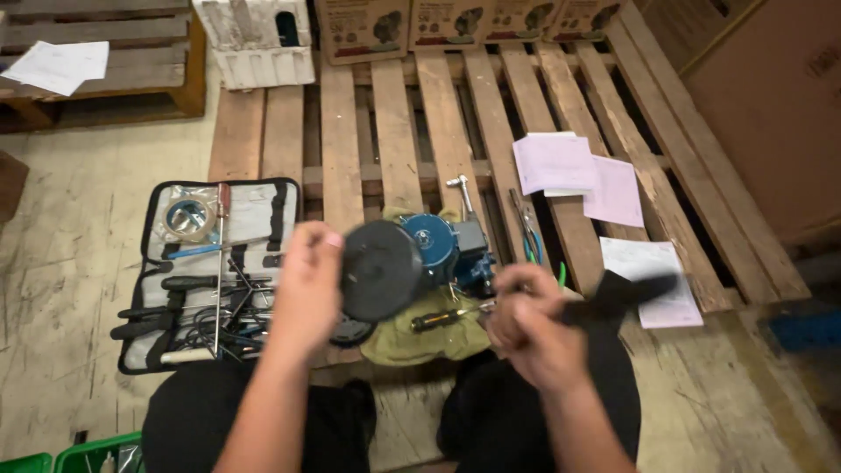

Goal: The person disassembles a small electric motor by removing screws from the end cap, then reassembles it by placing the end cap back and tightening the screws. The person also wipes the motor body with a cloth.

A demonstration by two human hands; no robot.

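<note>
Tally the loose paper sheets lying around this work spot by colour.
White sheets: 3, one stack on the far pallet, one under the pink sheets, one by the right hand
Pink sheets: 2, one larger, one smaller
Total: 5

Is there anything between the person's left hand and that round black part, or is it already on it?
Nothing visible stands between them. The left hand is already at the left edge of the round black part, held up in front of the blue machine. The right hand grips a blurred dark tool off to the right.
</note>
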